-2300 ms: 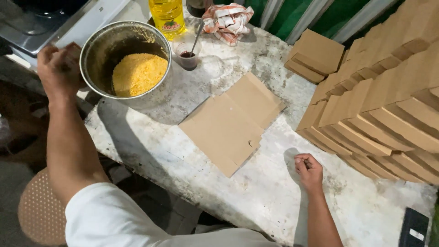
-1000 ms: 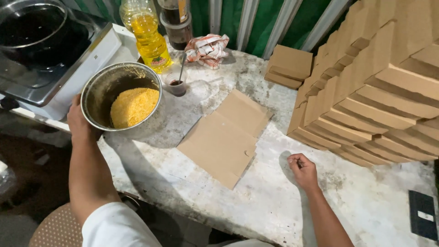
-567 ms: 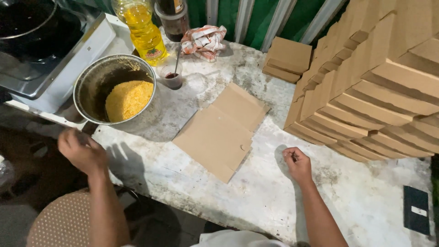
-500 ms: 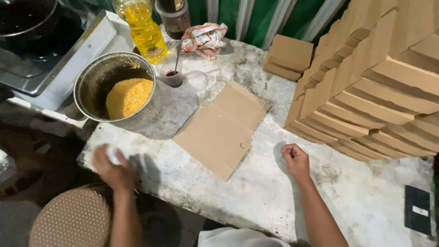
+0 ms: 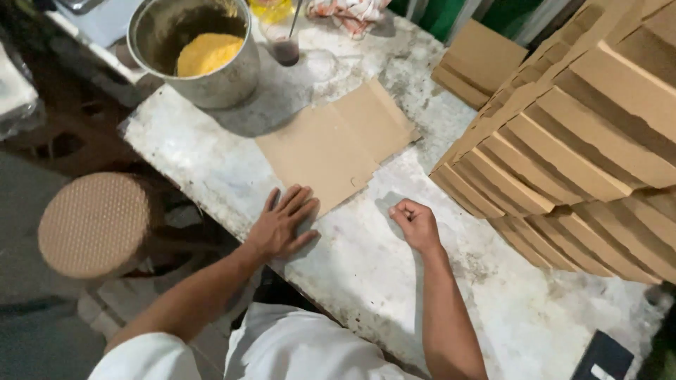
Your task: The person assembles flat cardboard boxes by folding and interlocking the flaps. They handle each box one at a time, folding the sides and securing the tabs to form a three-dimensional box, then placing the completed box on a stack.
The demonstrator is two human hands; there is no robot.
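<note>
Cardboard (image 5: 336,144), a flat unfolded sheet, lies in the middle of my desk (image 5: 366,267), and it is the thing nearest both my hands. At the far left, off the desk, stands a round woven stool (image 5: 95,224). Up at the desk's far corner sits a steel pot (image 5: 193,49) with a heap of yellow crumbly stuff (image 5: 208,53) in the bottom. Just right of the pot is a small glass (image 5: 285,48) with dark liquid and a spoon standing in it, and beyond that a crumpled cloth (image 5: 348,10).

My left hand (image 5: 285,222) lies flat on the desk, fingers spread, fingertips touching the sheet's near edge; it grips nothing. My right hand (image 5: 417,224) rests on the desk as a loose fist just right of the sheet's near corner, not touching it; whether anything is inside it I cannot tell. The sheet lies ahead of both hands, reaching away toward the pot.

On the right, folded cardboard boxes (image 5: 577,127) stand stacked in leaning rows. A dark phone (image 5: 607,355) lies at the near right corner.
</note>
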